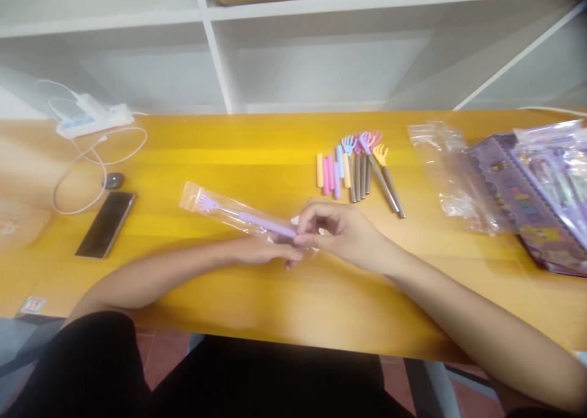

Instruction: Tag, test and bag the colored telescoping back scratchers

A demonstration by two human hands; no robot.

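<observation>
A purple claw-headed back scratcher [250, 218] lies in a clear plastic sleeve [195, 199] on the yellow table [284, 296]. My left hand [263, 251] grips the handle end of the sleeve from below. Pinched at the same end, my right hand [342, 231] has its fingertips closed on the sleeve's opening. Behind my hands lies a row of several unwrapped scratchers [362, 167] with pastel handles and metal shafts.
A dark phone [106, 223] lies at the left, near a small dark round object [114, 180] and a white power strip [94, 120] with cables. Empty clear bags [443, 167] and purple packaged boxes [536, 192] sit at the right. White shelving [220, 57] stands behind the table.
</observation>
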